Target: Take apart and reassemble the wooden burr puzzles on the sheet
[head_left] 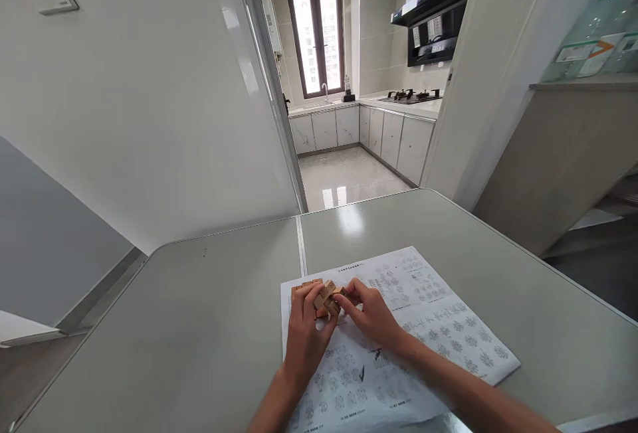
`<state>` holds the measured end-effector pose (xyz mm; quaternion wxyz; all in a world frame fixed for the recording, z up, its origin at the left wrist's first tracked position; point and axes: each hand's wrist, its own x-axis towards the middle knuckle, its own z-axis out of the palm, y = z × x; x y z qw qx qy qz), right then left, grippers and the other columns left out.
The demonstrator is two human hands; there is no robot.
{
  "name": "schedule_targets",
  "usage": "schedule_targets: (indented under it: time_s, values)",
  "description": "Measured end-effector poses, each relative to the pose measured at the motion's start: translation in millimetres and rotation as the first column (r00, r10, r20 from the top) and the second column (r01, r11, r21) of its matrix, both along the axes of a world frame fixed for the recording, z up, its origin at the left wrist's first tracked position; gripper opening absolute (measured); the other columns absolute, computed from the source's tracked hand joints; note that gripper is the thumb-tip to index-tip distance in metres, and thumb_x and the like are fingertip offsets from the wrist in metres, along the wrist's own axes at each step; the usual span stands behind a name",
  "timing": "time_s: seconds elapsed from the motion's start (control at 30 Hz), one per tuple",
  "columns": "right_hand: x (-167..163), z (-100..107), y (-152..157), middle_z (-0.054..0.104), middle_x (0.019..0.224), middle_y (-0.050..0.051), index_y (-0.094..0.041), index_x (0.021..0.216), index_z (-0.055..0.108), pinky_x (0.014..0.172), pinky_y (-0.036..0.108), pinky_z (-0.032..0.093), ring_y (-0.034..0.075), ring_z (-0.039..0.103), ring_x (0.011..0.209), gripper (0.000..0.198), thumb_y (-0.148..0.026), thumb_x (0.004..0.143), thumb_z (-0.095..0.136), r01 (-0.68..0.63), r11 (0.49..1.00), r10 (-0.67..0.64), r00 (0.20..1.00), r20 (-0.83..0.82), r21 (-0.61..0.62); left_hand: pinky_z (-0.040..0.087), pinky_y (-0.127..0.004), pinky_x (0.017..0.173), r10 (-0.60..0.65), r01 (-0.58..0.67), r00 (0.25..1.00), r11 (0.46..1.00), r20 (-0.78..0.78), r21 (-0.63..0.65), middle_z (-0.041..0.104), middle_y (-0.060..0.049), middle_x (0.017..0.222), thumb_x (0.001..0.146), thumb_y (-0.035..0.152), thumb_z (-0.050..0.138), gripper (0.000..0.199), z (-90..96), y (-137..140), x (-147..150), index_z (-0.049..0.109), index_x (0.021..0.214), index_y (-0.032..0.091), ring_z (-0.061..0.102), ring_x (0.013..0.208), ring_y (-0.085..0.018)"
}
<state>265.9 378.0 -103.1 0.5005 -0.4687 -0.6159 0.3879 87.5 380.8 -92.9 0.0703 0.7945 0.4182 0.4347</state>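
Observation:
A small wooden interlocking puzzle (326, 295), made of notched light-brown pieces, is held up over a printed sheet (433, 346). My left hand (306, 327) is wrapped round the puzzle from the left, fingers over its top and thumb below. From the right, my right hand (369, 310) pinches a wooden piece (339, 291) at the puzzle's right side. I cannot tell whether that piece is fully joined to the rest. More orange-brown wooden pieces (306, 283) show behind my left fingers, partly hidden. Line drawings of puzzle shapes and text cover the sheet.
The sheet lies on a grey-green table (209, 340) with a pale seam running across it. A white wall panel (149, 101) borders the far left edge. Beyond the table, a doorway opens to a kitchen with cabinets (323, 129). Large plastic bottles (593, 44) stand on a ledge at right.

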Motion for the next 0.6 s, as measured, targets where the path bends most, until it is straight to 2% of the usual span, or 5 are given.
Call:
schedule_targets:
  time_s: [0.27, 0.43, 0.6]
  values:
    - [-3.9, -5.0, -3.3, 0.075, 0.083, 0.005, -0.026, 0.085, 0.049, 0.071, 0.038, 0.057, 0.025, 0.075, 0.075, 0.031, -0.053, 0.098, 0.058, 0.006, 0.998, -0.011, 0.998, 0.067, 0.069, 0.060, -0.045, 0.095, -0.004, 0.005, 0.999, 1.000, -0.042, 0.027, 0.060, -0.011, 0.125, 0.093, 0.019, 0.066, 0.054, -8.4, -1.2, -0.6, 0.047, 0.142, 0.031, 0.064, 0.118, -0.027]
    - [-3.5, -7.4, -4.6, 0.074, 0.082, 0.004, -0.026, 0.085, 0.051, 0.068, 0.035, 0.054, 0.024, 0.073, 0.072, 0.025, -0.045, 0.098, 0.060, 0.034, 0.985, -0.065, 0.981, 0.185, 0.167, 0.059, -0.045, 0.096, -0.007, 0.008, 0.999, 1.000, -0.050, 0.027, 0.062, -0.010, 0.125, 0.092, 0.018, 0.066, 0.054, -8.9, -1.5, -1.3, 0.048, 0.141, 0.031, 0.065, 0.118, -0.028]
    - [-4.3, -7.9, -6.9, 0.073, 0.078, 0.003, -0.025, 0.084, 0.053, 0.066, 0.033, 0.051, 0.022, 0.071, 0.067, 0.023, -0.043, 0.097, 0.061, 0.044, 0.976, -0.099, 0.963, 0.252, 0.214, 0.058, -0.044, 0.095, -0.020, 0.025, 0.996, 0.998, -0.092, 0.050, 0.064, -0.009, 0.123, 0.091, 0.016, 0.067, 0.055, -8.0, -1.3, -2.5, 0.049, 0.141, 0.031, 0.066, 0.115, -0.027]
